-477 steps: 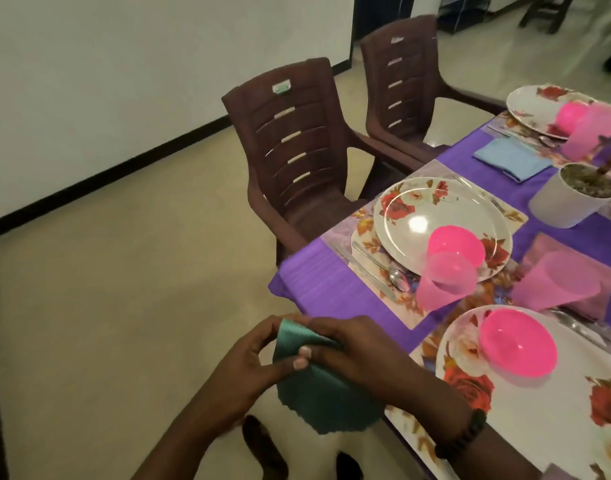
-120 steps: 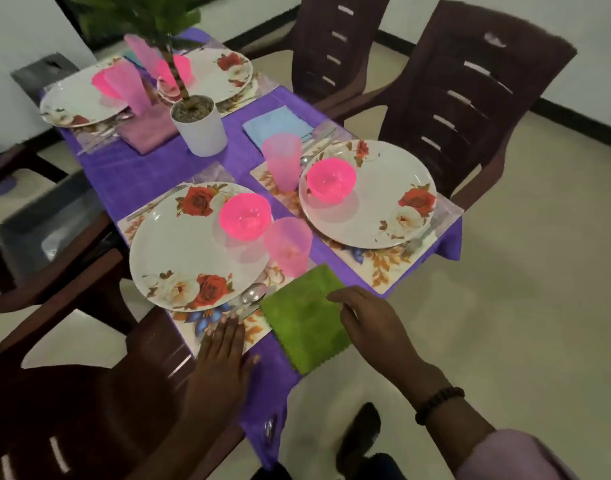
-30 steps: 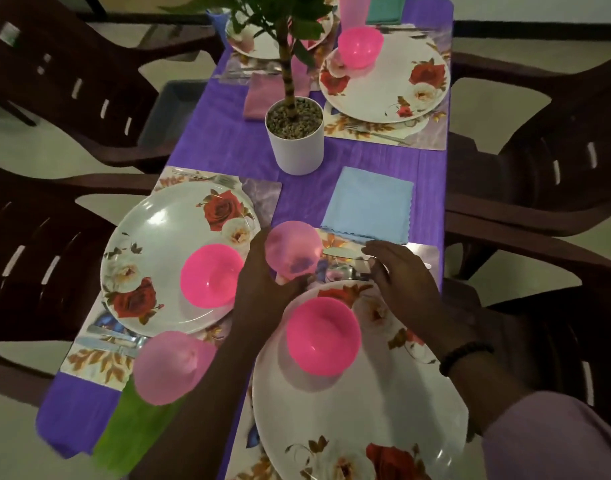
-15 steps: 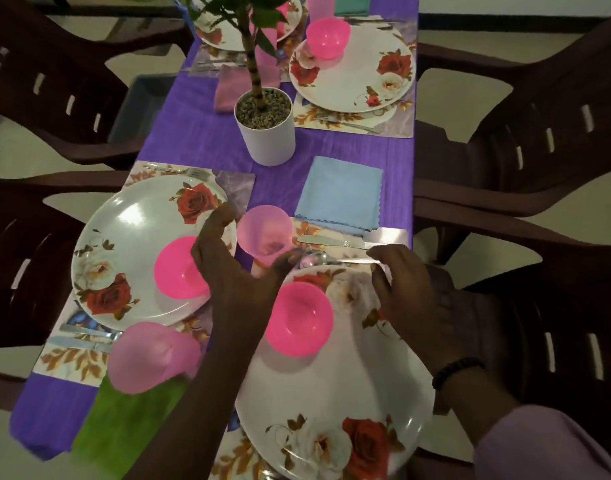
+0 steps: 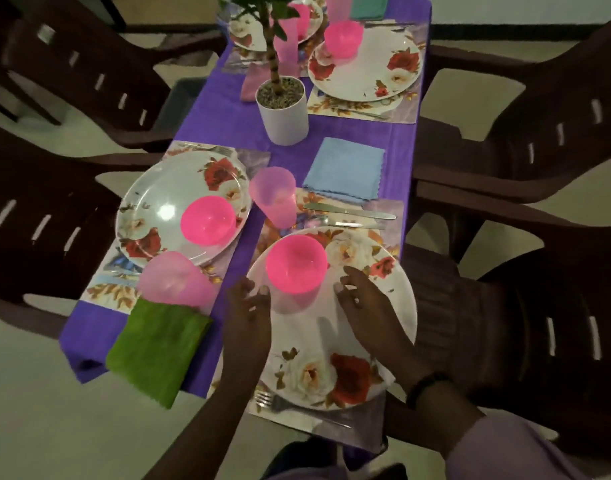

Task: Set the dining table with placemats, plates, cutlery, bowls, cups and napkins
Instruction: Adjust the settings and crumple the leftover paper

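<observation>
The near floral plate (image 5: 363, 344) lies on a placemat (image 5: 345, 424) with a pink bowl (image 5: 296, 264) on its far part. My left hand (image 5: 247, 315) hovers at the plate's left rim, fingers apart, just short of the bowl. My right hand (image 5: 366, 304) hovers over the plate right of the bowl, fingers spread, empty. A pink cup (image 5: 274, 195) stands beyond the plate, with a knife (image 5: 349, 211) and spoon (image 5: 345, 224) to its right. A fork (image 5: 273, 400) lies at the plate's near edge. A blue napkin (image 5: 345, 169) lies further back.
A second plate (image 5: 165, 199) with pink bowl (image 5: 208, 220), a pink cup (image 5: 174, 278) and a green napkin (image 5: 155, 344) sit at left. A white plant pot (image 5: 283, 110) stands mid-table on the purple cloth (image 5: 352, 128). Two more settings lie at the far end. Dark chairs (image 5: 522, 150) flank the table.
Both hands have pulled back toward me: the left hand let go of the pink cup and the right hand left the cutlery. They now sit on either side of the near bowl.
</observation>
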